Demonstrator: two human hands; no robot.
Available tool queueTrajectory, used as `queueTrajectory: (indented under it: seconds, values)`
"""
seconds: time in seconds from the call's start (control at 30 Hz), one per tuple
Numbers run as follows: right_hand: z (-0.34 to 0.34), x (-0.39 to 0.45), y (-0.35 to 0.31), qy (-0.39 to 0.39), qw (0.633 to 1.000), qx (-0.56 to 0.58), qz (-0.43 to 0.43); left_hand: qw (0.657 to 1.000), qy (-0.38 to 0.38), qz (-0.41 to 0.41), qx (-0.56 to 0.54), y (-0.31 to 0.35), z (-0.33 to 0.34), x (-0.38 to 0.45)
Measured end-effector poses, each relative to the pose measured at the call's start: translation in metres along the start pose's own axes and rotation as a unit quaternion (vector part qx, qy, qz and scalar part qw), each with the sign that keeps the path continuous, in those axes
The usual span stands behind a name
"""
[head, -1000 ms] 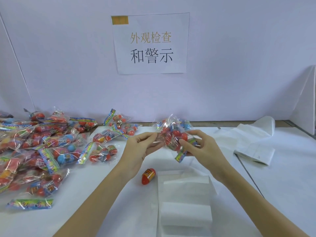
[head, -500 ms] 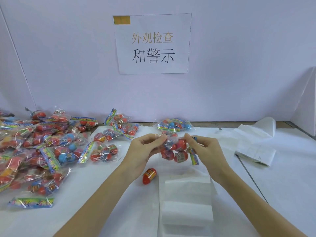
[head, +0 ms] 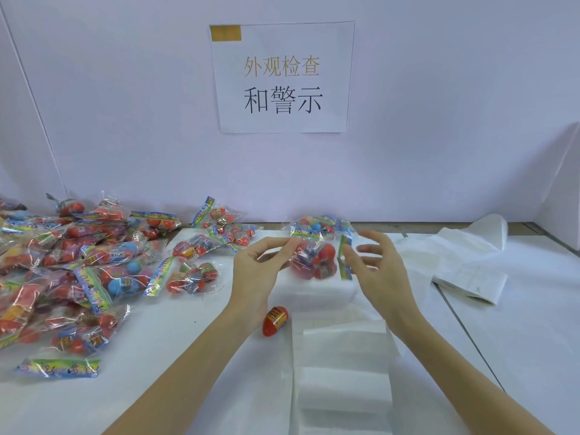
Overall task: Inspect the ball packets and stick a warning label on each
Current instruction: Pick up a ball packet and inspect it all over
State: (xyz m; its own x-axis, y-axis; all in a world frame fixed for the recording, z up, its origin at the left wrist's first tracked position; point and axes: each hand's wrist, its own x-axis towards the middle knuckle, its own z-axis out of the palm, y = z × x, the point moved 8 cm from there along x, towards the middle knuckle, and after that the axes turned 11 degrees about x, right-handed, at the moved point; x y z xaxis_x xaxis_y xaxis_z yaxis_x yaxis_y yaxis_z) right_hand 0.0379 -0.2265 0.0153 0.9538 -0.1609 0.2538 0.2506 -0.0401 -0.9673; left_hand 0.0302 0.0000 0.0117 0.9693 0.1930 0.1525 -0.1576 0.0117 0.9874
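Ball packet up in the air over the table, a bit in front of the wall, clear plastic stuffed with red and blue balls. Pinched at its top left corner by the left hand, thumb and fingertips together on the film. Right hand just beside the packet's right edge, fingers spread and blurry, not clamped on anything as far as visible; can't tell whether a fingertip brushes the striped header strip.

Biggest risk, probably: hanging from one corner pinch on slippery film, so could slide out and drop, or swing and hide a defect during the check. Also no label showing on either hand, so easy to skip the sticker.

Straight below: white sheets of paper, maybe the label backing, hard to say. Loose red egg-shaped ball lying just beside them, near the left wrist, likely to roll if bumped. Another packet behind the held one near the wall. Big heap of packets off to the left, well apart. Folded white sheets on the right. Printed sign taped on the wall.
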Motion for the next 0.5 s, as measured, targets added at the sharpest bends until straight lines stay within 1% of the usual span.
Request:
queueTrajectory:
  seconds: [0.03,0.07,0.1,0.13,0.17,0.2,0.23,0.27,0.3,0.33,0.37,0.43,0.47,0.5]
  values:
    - [-0.004,0.001,0.002,0.022,1.0,-0.018,0.003,1.0,-0.002,0.019,-0.003,0.003,0.001,-0.001]
    - [-0.007,0.001,0.005,0.03,0.999,-0.008,0.029,0.999,-0.009,0.046,0.002,0.007,0.003,-0.002]
    - [-0.007,0.002,0.015,0.027,0.994,0.052,0.088,0.997,-0.021,0.078,0.017,0.013,0.007,-0.003]
    - [-0.001,0.0,0.023,0.011,0.972,0.166,0.166,0.992,-0.045,0.111,0.034,0.018,0.012,-0.005]
    - [0.007,-0.005,0.029,-0.016,0.932,0.274,0.237,0.985,-0.081,0.143,0.057,0.021,0.02,-0.008]
    - [0.013,-0.008,0.031,-0.035,0.894,0.344,0.284,0.973,-0.12,0.173,0.091,0.023,0.028,-0.011]
    - [0.015,-0.008,0.031,-0.059,0.876,0.376,0.295,0.959,-0.152,0.198,0.133,0.024,0.033,-0.013]
    - [0.014,-0.008,0.028,-0.079,0.878,0.379,0.283,0.946,-0.172,0.213,0.176,0.024,0.036,-0.014]
    - [0.013,-0.005,0.026,-0.092,0.886,0.371,0.261,0.935,-0.181,0.217,0.215,0.022,0.036,-0.014]
    - [0.012,-0.003,0.024,-0.101,0.895,0.361,0.241,0.928,-0.184,0.211,0.246,0.02,0.033,-0.012]
    - [0.012,-0.001,0.024,-0.108,0.897,0.36,0.233,0.924,-0.185,0.202,0.267,0.018,0.03,-0.01]
    - [0.014,-0.001,0.021,-0.127,0.891,0.37,0.23,0.927,-0.195,0.178,0.265,0.017,0.026,-0.009]
    - [0.015,0.0,0.018,-0.133,0.893,0.368,0.222,0.94,-0.198,0.155,0.231,0.017,0.025,-0.009]
    - [0.015,0.001,0.016,-0.138,0.898,0.361,0.21,0.958,-0.193,0.121,0.173,0.016,0.023,-0.007]
